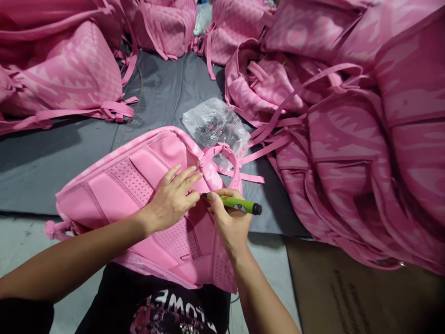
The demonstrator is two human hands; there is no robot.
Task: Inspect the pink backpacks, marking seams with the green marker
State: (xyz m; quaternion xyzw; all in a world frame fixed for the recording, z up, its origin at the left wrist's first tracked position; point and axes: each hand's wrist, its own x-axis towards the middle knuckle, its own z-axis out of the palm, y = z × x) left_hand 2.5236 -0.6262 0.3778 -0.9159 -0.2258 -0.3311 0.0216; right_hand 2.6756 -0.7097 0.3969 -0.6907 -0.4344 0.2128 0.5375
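A pink backpack (139, 185) lies back-side up in front of me, partly on my lap, its padded mesh panels facing me. My left hand (172, 197) rests on the panel near the top with fingers stretched toward the carry handle (217, 160). My right hand (229, 220) grips a green pen-like tool with a black end (239, 204), its tip touching the backpack just below the handle, beside my left fingertips.
Piles of pink backpacks with loose straps surround the dark grey mat (41, 157): a big heap at right (365, 139), others at back left (62, 69). A clear plastic bag of small dark parts (215, 125) lies behind the backpack. Brown cardboard (347, 292) at lower right.
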